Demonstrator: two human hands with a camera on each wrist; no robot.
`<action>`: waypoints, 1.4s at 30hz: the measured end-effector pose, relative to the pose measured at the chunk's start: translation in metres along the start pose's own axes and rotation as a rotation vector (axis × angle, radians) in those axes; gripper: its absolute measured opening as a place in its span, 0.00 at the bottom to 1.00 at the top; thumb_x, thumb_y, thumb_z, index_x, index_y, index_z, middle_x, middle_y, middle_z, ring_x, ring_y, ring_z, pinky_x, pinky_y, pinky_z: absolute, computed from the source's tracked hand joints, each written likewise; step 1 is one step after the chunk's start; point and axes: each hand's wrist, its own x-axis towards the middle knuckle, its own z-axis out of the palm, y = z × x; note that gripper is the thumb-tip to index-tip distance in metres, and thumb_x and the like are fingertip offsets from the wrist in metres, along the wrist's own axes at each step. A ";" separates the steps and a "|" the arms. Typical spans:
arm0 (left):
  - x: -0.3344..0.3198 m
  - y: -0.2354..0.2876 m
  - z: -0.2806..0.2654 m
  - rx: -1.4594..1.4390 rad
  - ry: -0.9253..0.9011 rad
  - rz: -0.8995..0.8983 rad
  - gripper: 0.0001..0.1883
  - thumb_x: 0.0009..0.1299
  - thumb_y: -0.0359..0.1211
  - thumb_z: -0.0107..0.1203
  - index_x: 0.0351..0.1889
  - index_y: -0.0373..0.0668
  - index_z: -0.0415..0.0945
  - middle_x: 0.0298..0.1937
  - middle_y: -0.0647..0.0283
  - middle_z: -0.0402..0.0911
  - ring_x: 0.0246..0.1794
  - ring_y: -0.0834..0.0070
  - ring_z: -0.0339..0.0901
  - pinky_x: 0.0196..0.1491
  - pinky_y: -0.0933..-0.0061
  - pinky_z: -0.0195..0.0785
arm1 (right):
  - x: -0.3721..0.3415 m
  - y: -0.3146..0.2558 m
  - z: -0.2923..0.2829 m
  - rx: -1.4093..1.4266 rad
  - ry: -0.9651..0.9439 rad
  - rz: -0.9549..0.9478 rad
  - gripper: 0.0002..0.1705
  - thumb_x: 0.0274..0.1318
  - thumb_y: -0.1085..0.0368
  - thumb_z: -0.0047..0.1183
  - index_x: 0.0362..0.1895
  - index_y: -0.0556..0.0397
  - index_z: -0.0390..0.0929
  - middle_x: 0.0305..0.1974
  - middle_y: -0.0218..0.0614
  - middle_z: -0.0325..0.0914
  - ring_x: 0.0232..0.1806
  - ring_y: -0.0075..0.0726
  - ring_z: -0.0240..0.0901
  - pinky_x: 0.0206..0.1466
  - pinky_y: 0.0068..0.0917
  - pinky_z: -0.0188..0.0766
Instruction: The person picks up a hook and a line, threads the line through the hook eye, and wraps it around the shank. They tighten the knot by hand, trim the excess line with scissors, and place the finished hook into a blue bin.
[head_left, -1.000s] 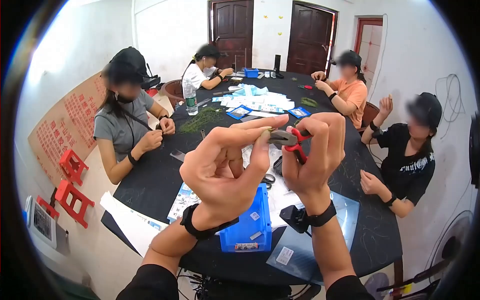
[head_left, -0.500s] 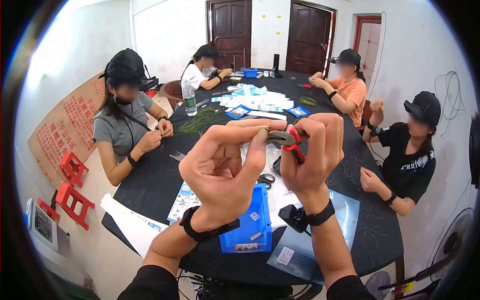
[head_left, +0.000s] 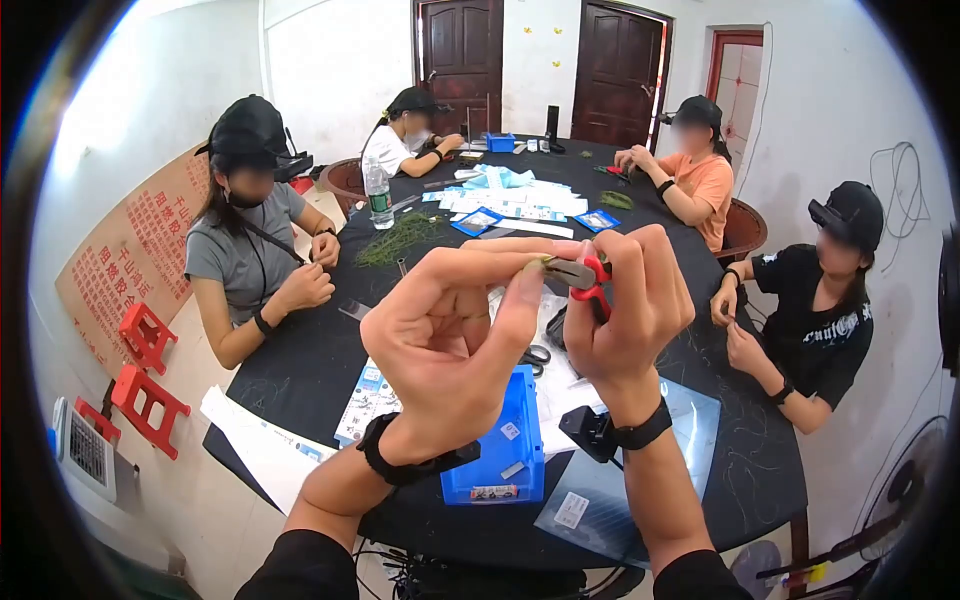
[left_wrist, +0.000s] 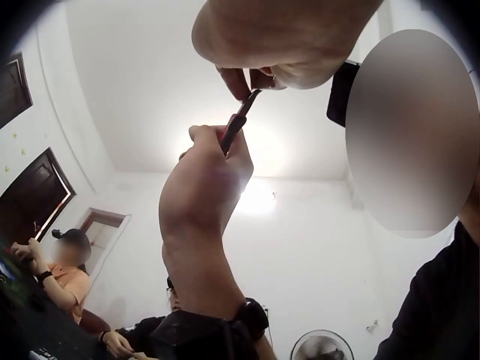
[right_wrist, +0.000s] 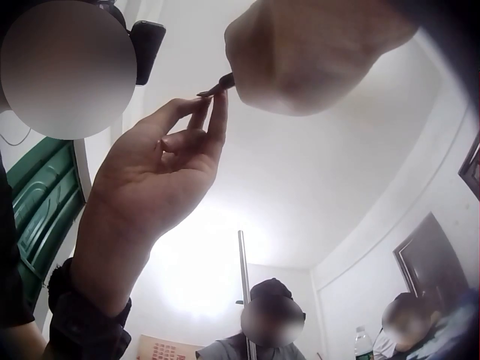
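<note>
Red-handled pliers [head_left: 597, 280] are gripped in my right hand [head_left: 632, 310], their metal nose pointing left. Thumb and index finger of my left hand [head_left: 450, 330] pinch a small green piece [head_left: 547, 261], with the nose of the pliers right beside the fingertips. In the left wrist view the pliers [left_wrist: 235, 127] slant up from my right hand [left_wrist: 206, 187] to the left fingertips. The right wrist view shows my left hand [right_wrist: 161, 165] with the tool's tip [right_wrist: 214, 90] at its fingertips. Whether the nose touches the green piece I cannot tell.
Below my hands lie a blue bin [head_left: 492, 450], black scissors [head_left: 536, 358] and a clear sheet [head_left: 640, 470] on the black table [head_left: 400, 520]. Farther off are green strands [head_left: 400, 238], a bottle [head_left: 379, 198] and papers [head_left: 515, 200]. Several people sit around the table.
The pliers' nose has shifted slightly around my left fingertips; both hands keep their holds. The person at the right has lowered a raised hand, bringing both hands together.
</note>
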 end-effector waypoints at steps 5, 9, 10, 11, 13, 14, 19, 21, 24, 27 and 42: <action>0.003 -0.005 0.002 0.028 0.026 0.042 0.04 0.77 0.20 0.54 0.46 0.28 0.77 0.49 0.43 0.88 0.45 0.75 0.87 0.52 0.77 0.80 | -0.004 0.002 0.002 -0.058 -0.019 0.000 0.15 0.38 0.65 0.62 0.37 0.50 0.81 0.27 0.32 0.65 0.22 0.37 0.64 0.24 0.34 0.59; 0.004 -0.008 0.005 0.045 0.062 -0.021 0.05 0.77 0.19 0.55 0.47 0.27 0.78 0.47 0.46 0.89 0.44 0.75 0.87 0.49 0.78 0.80 | -0.008 0.006 0.006 0.043 -0.048 0.037 0.15 0.40 0.66 0.61 0.38 0.51 0.81 0.27 0.33 0.67 0.20 0.40 0.64 0.25 0.35 0.60; 0.004 -0.014 0.008 0.031 0.106 0.030 0.06 0.75 0.18 0.58 0.47 0.28 0.80 0.41 0.53 0.89 0.33 0.86 0.77 0.35 0.84 0.66 | -0.008 0.005 0.006 0.043 -0.049 0.038 0.15 0.40 0.66 0.61 0.38 0.51 0.81 0.27 0.33 0.67 0.20 0.40 0.64 0.25 0.35 0.60; 0.004 -0.018 0.008 0.024 0.128 0.055 0.07 0.74 0.17 0.60 0.47 0.28 0.81 0.38 0.56 0.90 0.27 0.92 0.72 0.28 0.87 0.59 | -0.008 0.005 0.006 0.067 -0.064 0.061 0.15 0.40 0.66 0.61 0.37 0.51 0.80 0.27 0.34 0.68 0.20 0.41 0.65 0.25 0.35 0.60; 0.003 -0.027 0.007 0.114 0.132 0.155 0.08 0.72 0.17 0.62 0.48 0.30 0.83 0.28 0.65 0.84 0.20 0.97 0.65 0.21 0.89 0.51 | -0.008 0.004 0.005 0.092 -0.082 0.083 0.14 0.41 0.66 0.61 0.37 0.52 0.79 0.27 0.35 0.69 0.20 0.42 0.66 0.25 0.35 0.61; 0.002 -0.027 0.006 0.162 0.124 0.191 0.09 0.72 0.17 0.62 0.49 0.30 0.83 0.25 0.67 0.81 0.20 0.97 0.64 0.21 0.88 0.51 | -0.008 0.002 0.003 0.129 -0.109 0.123 0.13 0.42 0.66 0.61 0.36 0.52 0.79 0.27 0.35 0.70 0.20 0.43 0.67 0.25 0.36 0.62; -0.001 -0.011 0.006 0.458 0.102 0.225 0.10 0.71 0.17 0.63 0.49 0.33 0.83 0.17 0.75 0.67 0.17 0.96 0.57 0.20 0.85 0.45 | -0.007 0.000 0.002 0.182 -0.155 0.185 0.11 0.45 0.68 0.62 0.35 0.53 0.77 0.27 0.36 0.72 0.21 0.46 0.71 0.25 0.36 0.65; -0.001 -0.010 0.006 0.498 0.096 0.228 0.10 0.71 0.17 0.63 0.49 0.34 0.83 0.17 0.75 0.68 0.17 0.96 0.55 0.20 0.84 0.44 | -0.007 0.000 0.002 0.154 -0.153 0.181 0.11 0.45 0.68 0.63 0.35 0.52 0.78 0.26 0.36 0.72 0.22 0.46 0.72 0.25 0.37 0.66; -0.001 -0.011 0.007 0.501 0.110 0.243 0.10 0.71 0.16 0.62 0.49 0.34 0.83 0.17 0.75 0.67 0.17 0.96 0.55 0.20 0.84 0.43 | -0.005 0.001 0.003 0.155 -0.137 0.188 0.11 0.45 0.68 0.63 0.37 0.52 0.79 0.26 0.35 0.72 0.22 0.46 0.73 0.25 0.37 0.66; 0.000 -0.011 0.006 0.523 0.100 0.238 0.10 0.71 0.16 0.62 0.48 0.34 0.83 0.17 0.75 0.67 0.16 0.95 0.55 0.19 0.83 0.43 | -0.004 0.001 0.002 0.135 -0.140 0.205 0.12 0.46 0.69 0.63 0.38 0.51 0.80 0.26 0.34 0.72 0.22 0.46 0.73 0.25 0.37 0.66; 0.001 -0.012 0.006 0.419 0.023 0.206 0.06 0.74 0.17 0.60 0.46 0.32 0.81 0.20 0.80 0.68 0.21 0.99 0.53 0.23 0.85 0.35 | -0.004 0.000 0.000 0.106 -0.189 0.241 0.09 0.47 0.69 0.62 0.35 0.51 0.77 0.24 0.37 0.70 0.21 0.50 0.70 0.24 0.38 0.64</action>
